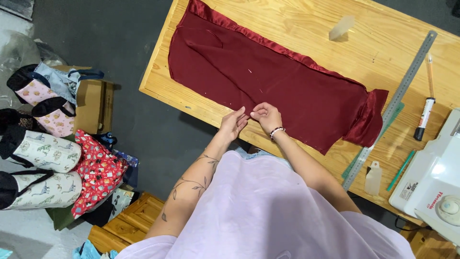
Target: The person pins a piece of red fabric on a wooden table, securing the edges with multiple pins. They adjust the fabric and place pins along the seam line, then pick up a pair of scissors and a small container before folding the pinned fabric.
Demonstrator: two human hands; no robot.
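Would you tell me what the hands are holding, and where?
Both the left hand and right hand pinch the dark red fabric at its near edge.

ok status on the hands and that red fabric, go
Left hand and right hand both pinching near edge of dark red fabric. Fabric flat on wooden table. Metal ruler at its far end, clear of hands.

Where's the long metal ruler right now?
In the head view, the metal ruler lies diagonally on the wooden table, right of the dark red fabric and left of the marker.
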